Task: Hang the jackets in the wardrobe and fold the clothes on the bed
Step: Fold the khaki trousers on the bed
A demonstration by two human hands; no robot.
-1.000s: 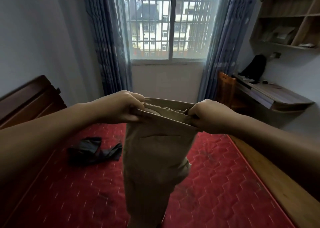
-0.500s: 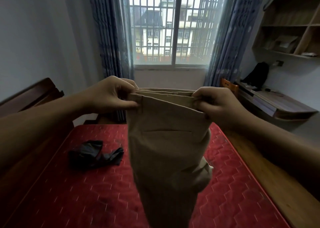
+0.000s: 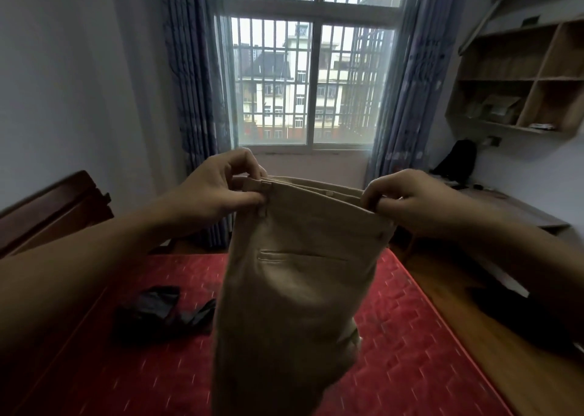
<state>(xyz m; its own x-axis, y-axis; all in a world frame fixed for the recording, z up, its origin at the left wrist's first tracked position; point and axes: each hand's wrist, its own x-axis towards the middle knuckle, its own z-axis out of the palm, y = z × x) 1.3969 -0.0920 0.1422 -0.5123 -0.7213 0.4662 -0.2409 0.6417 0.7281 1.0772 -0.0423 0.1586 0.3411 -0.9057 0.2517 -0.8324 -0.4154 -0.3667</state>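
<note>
Far to my left, a dark crumpled garment [image 3: 161, 314] lies on the red quilted mattress [image 3: 94, 368], well apart from my grip and not yet folded.

My left hand [image 3: 218, 191] pinches the left corner of the waistband of the beige cotton trousers [image 3: 294, 289], thumb on the side towards me and fingers curled over the top edge. From there the waistband runs across to my right, nearly level and dipping a little that way. It is the short axis of the piece.

The long axis runs the other way. The trousers hang straight down from the grip with the waist up and the legs pointing at the mattress. The side with the slit pocket faces me. The cuffs drop out of view below, so I cannot tell whether they touch the bed. The legs seem to hang doubled together, with some loose bunching low on the right.

My right hand [image 3: 407, 200] pinches the opposite corner of the waistband, fingers folded over the edge. It sits slightly lower than the left. Both hands hold the cloth, so neither is nearer to the job.

I judge the coming move to be a lowering. The hanging length should go down along the mattress, away from the dark garment, so that the long axis lies flat and can be folded across.
</note>
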